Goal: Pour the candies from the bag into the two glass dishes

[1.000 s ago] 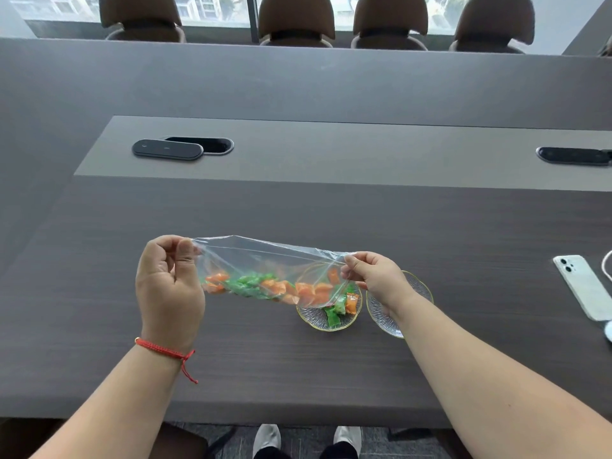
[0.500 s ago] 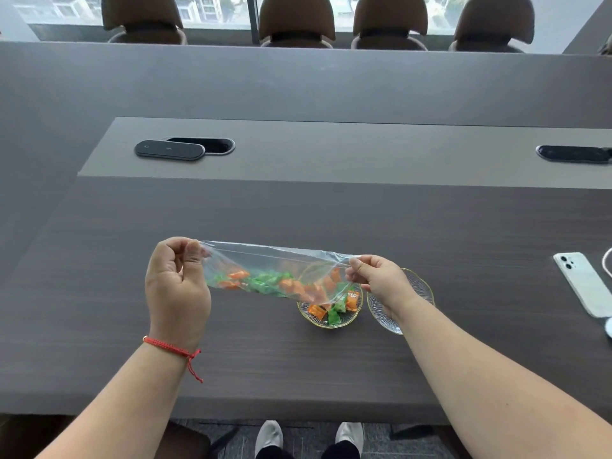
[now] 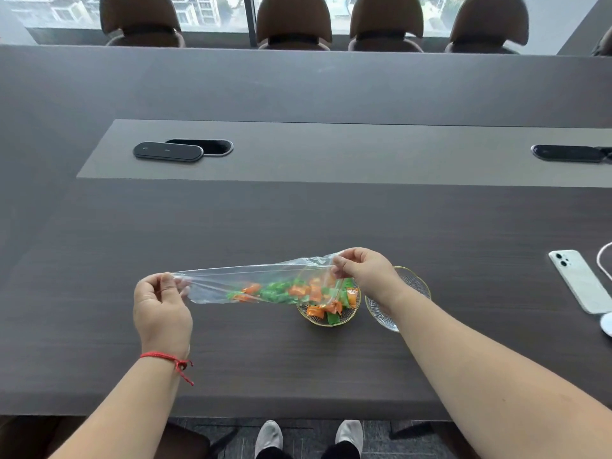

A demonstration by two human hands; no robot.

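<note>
Clear plastic bag (image 3: 251, 283) stretched nearly level above the table (image 3: 298, 220), closed end pinched in the left hand (image 3: 162, 309), mouth end pinched and lifted in the right hand (image 3: 367, 276). Both grips firm on the film only, no candy between the fingers. Orange and green candies (image 3: 281, 291) gathered in the right half of the bag, close to the mouth. Mouth directly over the left glass dish (image 3: 328, 309), with several candies already inside this dish. Right glass dish (image 3: 397, 299) just beside the left dish, partly hidden behind the right wrist; seems empty, but hard to confirm.

Likely troubles from here:
- Too many candies into the left dish, if the closed end goes up fast; then too few for the right dish.
- Candies bouncing over the low rim of the left dish onto the table, because of a wide mouth held high.
- Right wrist touching the right dish and pushing it away from the left dish.
</note>
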